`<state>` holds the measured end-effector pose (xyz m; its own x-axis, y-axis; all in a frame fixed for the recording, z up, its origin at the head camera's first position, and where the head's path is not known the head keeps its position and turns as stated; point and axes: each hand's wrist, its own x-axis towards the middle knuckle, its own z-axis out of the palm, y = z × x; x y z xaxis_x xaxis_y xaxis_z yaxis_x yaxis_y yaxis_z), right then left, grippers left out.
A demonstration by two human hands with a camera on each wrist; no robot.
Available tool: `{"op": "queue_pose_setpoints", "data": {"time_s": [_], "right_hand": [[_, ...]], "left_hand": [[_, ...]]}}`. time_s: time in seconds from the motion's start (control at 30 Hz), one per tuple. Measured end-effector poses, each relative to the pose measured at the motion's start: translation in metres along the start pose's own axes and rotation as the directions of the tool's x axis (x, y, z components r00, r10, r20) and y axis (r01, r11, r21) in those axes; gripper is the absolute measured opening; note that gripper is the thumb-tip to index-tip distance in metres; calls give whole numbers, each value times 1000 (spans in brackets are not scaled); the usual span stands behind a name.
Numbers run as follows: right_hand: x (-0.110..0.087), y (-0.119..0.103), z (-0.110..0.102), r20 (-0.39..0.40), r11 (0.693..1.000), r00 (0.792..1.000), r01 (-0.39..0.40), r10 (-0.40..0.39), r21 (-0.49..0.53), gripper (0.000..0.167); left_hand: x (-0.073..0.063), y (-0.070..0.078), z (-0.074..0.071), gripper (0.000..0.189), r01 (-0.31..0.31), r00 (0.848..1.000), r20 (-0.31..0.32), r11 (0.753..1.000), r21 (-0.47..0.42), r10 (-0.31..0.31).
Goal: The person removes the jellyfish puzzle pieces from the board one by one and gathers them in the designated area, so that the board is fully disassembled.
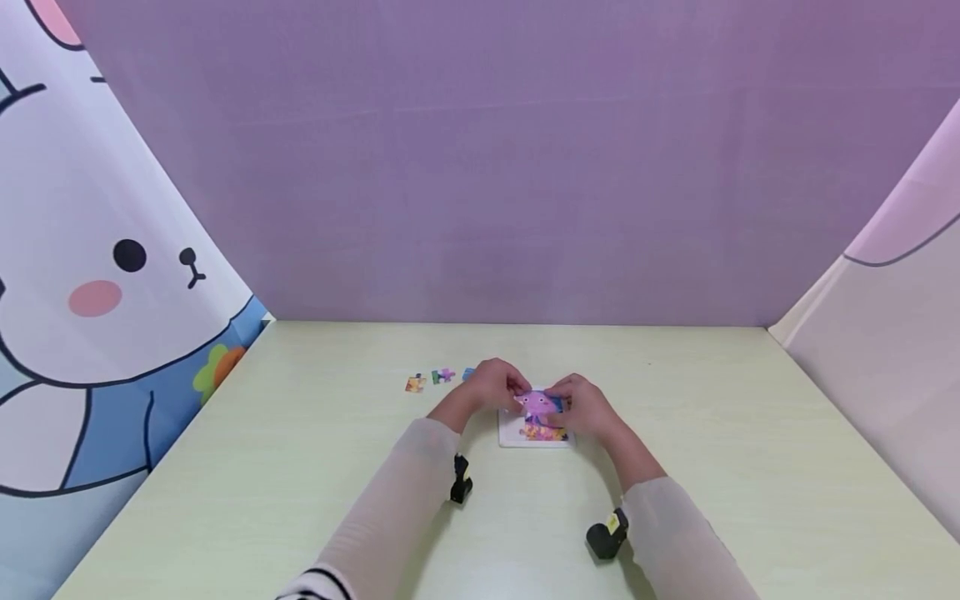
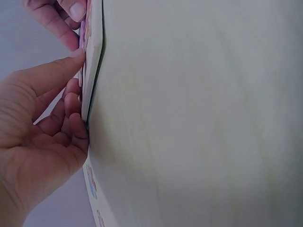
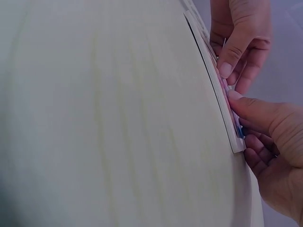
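Note:
A small jigsaw puzzle (image 1: 537, 406) with a pink cartoon figure lies in a white tray (image 1: 512, 437) on the table. My left hand (image 1: 493, 385) grips its left side; in the left wrist view the thumb lies along the top while the other fingers curl against the edge. From the right, my right hand (image 1: 589, 408) holds the opposite side. Its thumb (image 3: 253, 108) presses on the picture, and the curled fingers touch the tray's edge. Whether a single piece is pinched under either hand is hidden.
Loose puzzle pieces lie left of the tray: an orange one (image 1: 416, 383), a green and pink one (image 1: 443, 376), and a blue one (image 1: 468, 373) partly behind my left hand. A purple cloth wall (image 1: 480, 183) stands behind the pale table (image 1: 300, 467).

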<state>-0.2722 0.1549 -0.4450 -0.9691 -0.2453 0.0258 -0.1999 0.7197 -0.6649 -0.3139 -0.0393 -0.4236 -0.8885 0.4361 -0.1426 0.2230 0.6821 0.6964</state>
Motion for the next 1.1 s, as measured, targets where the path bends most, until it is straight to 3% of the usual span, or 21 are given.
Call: {"op": "queue_pose_setpoints", "data": {"time_s": [0.23,0.83,1.1], "right_hand": [[-1,0,0,2,1000,1000,-4,4,7,41],[-1,1,-1,-4,999,1000,-19,20,27,39],[-1,-1,-1,-14,1000,1000,0,0,25,37]], "left_hand": [[1,0,2,36,10,1000,1,1000,-17,-10],[4,1,4,31,-25,1000,-19,1000,5,25],[5,1,4,30,-7,1000,-10,1000,-5,7]]}}
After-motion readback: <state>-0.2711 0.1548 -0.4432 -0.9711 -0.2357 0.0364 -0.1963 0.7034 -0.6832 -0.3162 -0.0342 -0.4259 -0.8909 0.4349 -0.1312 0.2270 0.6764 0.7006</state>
